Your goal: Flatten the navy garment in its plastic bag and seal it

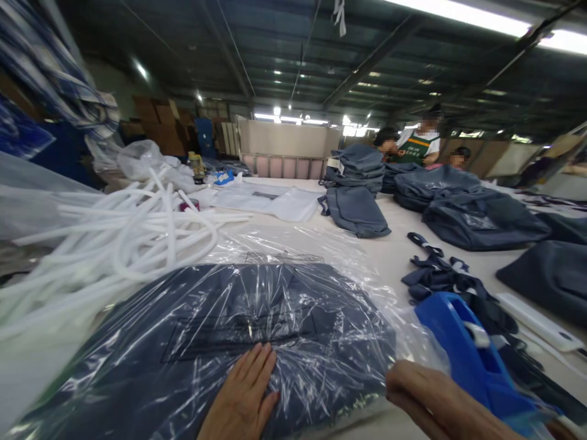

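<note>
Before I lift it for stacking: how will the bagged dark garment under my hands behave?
Probably floppy: the bagged garment is soft folded cloth and lies flat and slack. Likely slippery, since its clear plastic bag is glossy and wrinkled loosely over the cloth. The left hand lies flat on it; it should sag if lifted at one edge.

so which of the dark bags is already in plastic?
The dark bag under the left hand, wrapped in clear film; the other bags further back lie bare.

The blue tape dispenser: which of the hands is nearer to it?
Right. The right hand lies just beside the blue tape dispenser; the left hand rests flat on the bagged garment, farther left.
</note>
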